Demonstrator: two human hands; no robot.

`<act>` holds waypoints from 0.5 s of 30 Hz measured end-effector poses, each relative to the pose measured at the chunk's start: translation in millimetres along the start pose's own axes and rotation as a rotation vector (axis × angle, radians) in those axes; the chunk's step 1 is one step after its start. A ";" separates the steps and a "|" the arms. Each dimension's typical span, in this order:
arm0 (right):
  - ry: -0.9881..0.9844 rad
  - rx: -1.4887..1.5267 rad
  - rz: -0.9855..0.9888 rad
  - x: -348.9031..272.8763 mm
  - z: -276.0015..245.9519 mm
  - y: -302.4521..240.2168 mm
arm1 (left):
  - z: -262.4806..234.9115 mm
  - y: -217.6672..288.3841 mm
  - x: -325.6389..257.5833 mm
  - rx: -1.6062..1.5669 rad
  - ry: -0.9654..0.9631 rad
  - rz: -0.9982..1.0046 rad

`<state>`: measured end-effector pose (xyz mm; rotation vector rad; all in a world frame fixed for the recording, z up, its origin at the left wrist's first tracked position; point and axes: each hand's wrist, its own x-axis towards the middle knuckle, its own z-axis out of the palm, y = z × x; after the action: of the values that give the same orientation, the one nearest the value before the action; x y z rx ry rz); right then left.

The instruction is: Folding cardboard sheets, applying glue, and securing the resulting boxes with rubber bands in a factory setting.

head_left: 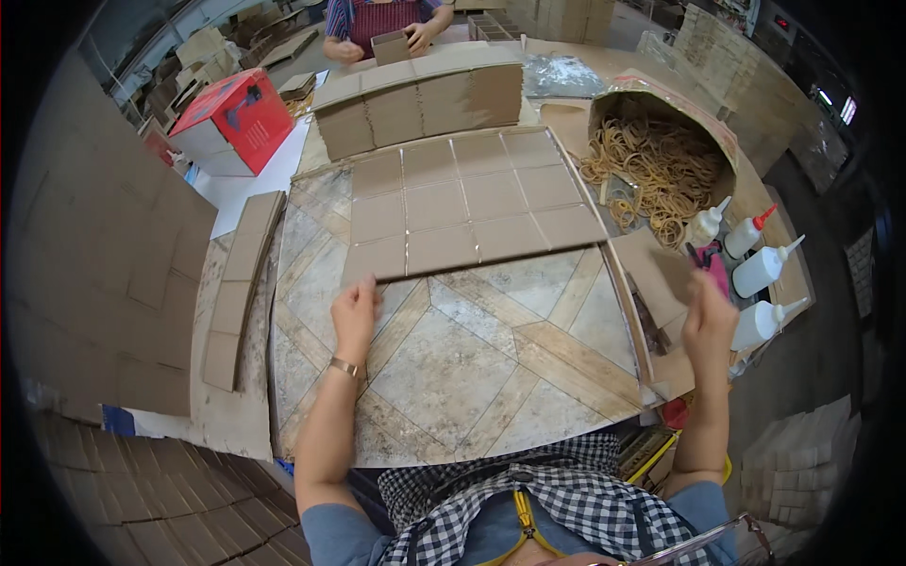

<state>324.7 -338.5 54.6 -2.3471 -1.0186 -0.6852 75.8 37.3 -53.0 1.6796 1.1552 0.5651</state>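
On the patterned board [444, 377] in front of me lie flat brown cardboard pieces [462, 203] in rows, with thin pale lines between them. My left hand [355, 311] is closed, its fingertips at the near left corner of the cardboard; whether they pinch its edge is hidden. My right hand [710, 316], off to the right, has its fingers curled in. Right above these fingers is a small black and pink thing [713, 267], whose kind I cannot make out. The fingers hide what they hold, if anything.
A stack of cardboard [415, 108] stands behind the flat pieces. Rubber bands [656, 165] fill an open holder at right, near several nozzle bottles [758, 271]. Cardboard strips [243, 283] and a red box [250, 118] are at left. Across the table a person [387, 24] handles cardboard.
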 end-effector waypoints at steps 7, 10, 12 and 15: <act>-0.633 0.120 -0.350 -38.9 13.0 -76.3 | 34.2 -9.7 46.8 -1.182 0.025 -0.229; -0.561 0.253 -0.386 -24.7 14.6 -78.3 | 17.2 -12.4 12.2 -1.159 0.053 -0.228; -0.426 0.410 -0.383 -12.9 9.4 -93.0 | -6.9 -23.3 -41.3 -1.150 0.088 -0.210; -0.399 0.481 -0.523 -7.3 24.8 -123.7 | -43.4 -49.2 -146.9 -1.107 0.146 -0.151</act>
<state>232.1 -252.6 60.1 -1.8305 -1.7803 -0.1028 -44.1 -69.9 -58.2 0.6031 0.7916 0.9987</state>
